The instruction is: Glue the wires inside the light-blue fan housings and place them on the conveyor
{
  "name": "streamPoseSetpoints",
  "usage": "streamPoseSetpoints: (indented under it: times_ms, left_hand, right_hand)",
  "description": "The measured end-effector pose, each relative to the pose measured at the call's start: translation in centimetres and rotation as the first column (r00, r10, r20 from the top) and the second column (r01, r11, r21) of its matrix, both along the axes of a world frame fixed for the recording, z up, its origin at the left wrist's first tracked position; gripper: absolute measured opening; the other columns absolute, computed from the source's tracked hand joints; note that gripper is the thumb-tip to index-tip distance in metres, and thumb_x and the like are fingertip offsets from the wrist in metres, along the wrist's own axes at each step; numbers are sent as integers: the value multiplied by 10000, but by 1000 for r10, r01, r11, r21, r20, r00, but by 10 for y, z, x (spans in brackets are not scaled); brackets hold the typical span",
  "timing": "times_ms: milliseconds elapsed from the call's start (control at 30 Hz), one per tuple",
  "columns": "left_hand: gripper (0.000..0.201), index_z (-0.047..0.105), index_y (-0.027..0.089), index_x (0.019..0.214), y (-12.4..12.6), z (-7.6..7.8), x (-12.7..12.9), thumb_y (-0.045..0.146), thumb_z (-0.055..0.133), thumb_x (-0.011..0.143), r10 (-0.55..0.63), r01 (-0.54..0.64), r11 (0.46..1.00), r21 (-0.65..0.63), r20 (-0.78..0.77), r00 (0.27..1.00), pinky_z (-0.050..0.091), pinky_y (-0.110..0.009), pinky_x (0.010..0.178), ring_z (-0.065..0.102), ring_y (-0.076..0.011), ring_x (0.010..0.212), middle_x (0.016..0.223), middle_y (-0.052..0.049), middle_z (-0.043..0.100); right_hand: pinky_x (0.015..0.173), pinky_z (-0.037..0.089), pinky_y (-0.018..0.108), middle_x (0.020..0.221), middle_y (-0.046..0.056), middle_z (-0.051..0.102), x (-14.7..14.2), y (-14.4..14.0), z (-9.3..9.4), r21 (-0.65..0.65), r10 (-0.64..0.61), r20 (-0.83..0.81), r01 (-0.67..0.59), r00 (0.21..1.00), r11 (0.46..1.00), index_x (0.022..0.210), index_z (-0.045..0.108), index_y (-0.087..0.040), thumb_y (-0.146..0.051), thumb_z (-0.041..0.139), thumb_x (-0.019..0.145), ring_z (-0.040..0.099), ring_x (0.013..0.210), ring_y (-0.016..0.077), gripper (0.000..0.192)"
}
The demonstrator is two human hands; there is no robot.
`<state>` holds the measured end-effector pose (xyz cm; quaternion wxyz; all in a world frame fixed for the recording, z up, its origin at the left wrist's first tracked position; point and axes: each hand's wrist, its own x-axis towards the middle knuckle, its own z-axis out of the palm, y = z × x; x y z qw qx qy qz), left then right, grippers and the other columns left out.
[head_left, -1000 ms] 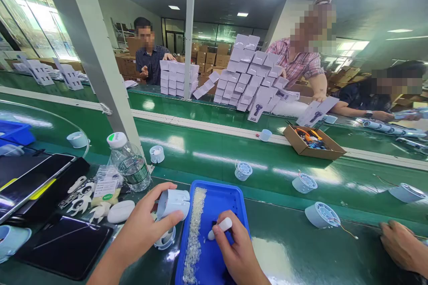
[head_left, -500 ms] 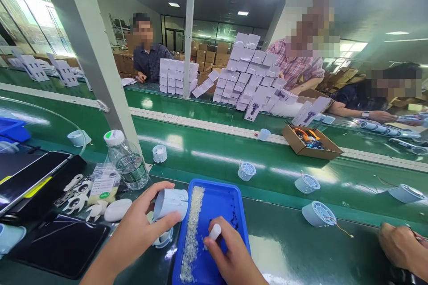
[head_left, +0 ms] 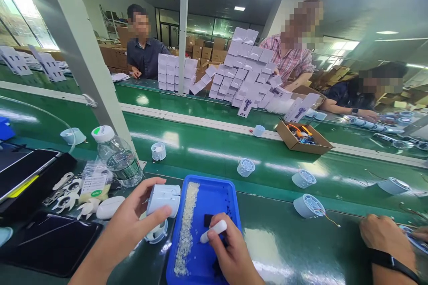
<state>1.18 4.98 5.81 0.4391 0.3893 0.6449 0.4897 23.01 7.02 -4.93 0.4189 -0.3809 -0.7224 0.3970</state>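
My left hand (head_left: 129,213) is closed around a light blue plastic cup-shaped housing (head_left: 163,200), tilted on its side left of the blue tray (head_left: 230,187). Over the tray, my right hand (head_left: 230,247) pinches a small white pen-like tool (head_left: 214,231), its thin tip pointing left and down. A strip of translucent small plastic pieces (head_left: 187,222) lies along the tray's left side. Small black bits and a dark block (head_left: 207,220) are in the tray, partly hidden by my right hand. Below the held housing stands another light blue housing (head_left: 157,233).
A clear bottle (head_left: 122,160), a bag of pale pieces (head_left: 95,184), white plastic parts (head_left: 68,198) and a black tablet-like panel (head_left: 50,242) lie left. Several housings (head_left: 306,206) sit along the green belt. A co-worker's hand (head_left: 384,236) works at right; other people stand opposite.
My right hand has turned the white tool from nearly end-on to lying slantwise, tip leftward. The dark block now shows more. My left hand keeps the housing; the whole view has shifted slightly.
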Motion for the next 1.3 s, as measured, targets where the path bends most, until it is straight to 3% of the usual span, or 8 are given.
streamPoseSetpoints:
  times_ms: [333,467,567,667,733,833,933,1300]
  left_hand:
    - [558,507,263,1128,-2,4,-1,488,706,658,-8,9,998,-58,17,1000,475,-350,747,619,-271,923,988,-54,674]
    - [556,517,259,1119,0,7,2,490,711,652,-8,9,999,-45,31,999,477,-355,744,618,-280,919,975,-58,671]
    - [563,510,273,1115,3,6,3,500,723,646,12,-12,1000,-1,70,997,483,-336,725,626,-268,888,949,-45,677]
    - [612,477,296,1082,8,1,1,486,783,586,83,-92,994,54,147,986,489,-302,637,641,-233,748,834,-7,694]
    - [625,463,299,1007,11,-4,-1,461,830,528,121,-140,987,82,205,971,477,-270,569,626,-201,645,713,32,679]
    - [595,455,290,902,13,-6,-5,450,854,491,144,-170,982,78,263,954,462,-225,526,599,-164,581,620,69,651]
    - [533,509,277,894,10,-4,-7,466,837,520,158,-171,985,17,302,940,482,-198,563,601,-146,629,684,63,675]
    - [433,594,261,889,9,-14,-14,414,824,556,210,-216,976,-31,398,893,514,-243,559,669,-235,788,796,15,724]
  right_hand:
    - [652,434,227,772,-6,509,1,0,2,23,-22,72,20,997,1000,859,458,-228,-267,405,962,515,688,138,123]
    - [621,430,227,764,-2,533,6,1,7,82,44,196,-62,980,995,869,475,-226,-244,444,937,514,660,140,77]
    - [582,417,226,706,-16,507,10,10,12,47,-112,117,107,987,993,843,490,-224,-293,448,942,497,616,135,129]
    - [578,417,232,680,-28,473,16,25,13,-15,-367,-60,367,928,930,873,483,-220,-362,406,964,476,600,129,185]
    - [548,407,230,671,-33,465,19,36,12,-39,-437,-107,436,893,899,902,475,-215,-396,391,967,448,574,123,209]
    - [511,393,224,691,-26,471,20,50,6,-35,-435,-107,434,894,900,896,473,-208,-423,387,963,422,555,113,241]
    - [547,415,231,734,-14,483,17,59,1,-28,-432,-94,431,897,902,880,474,-207,-424,380,962,453,602,120,251]
    - [518,382,217,703,-25,467,16,62,-5,18,-422,-37,423,906,906,882,467,-207,-354,360,978,410,574,115,206]
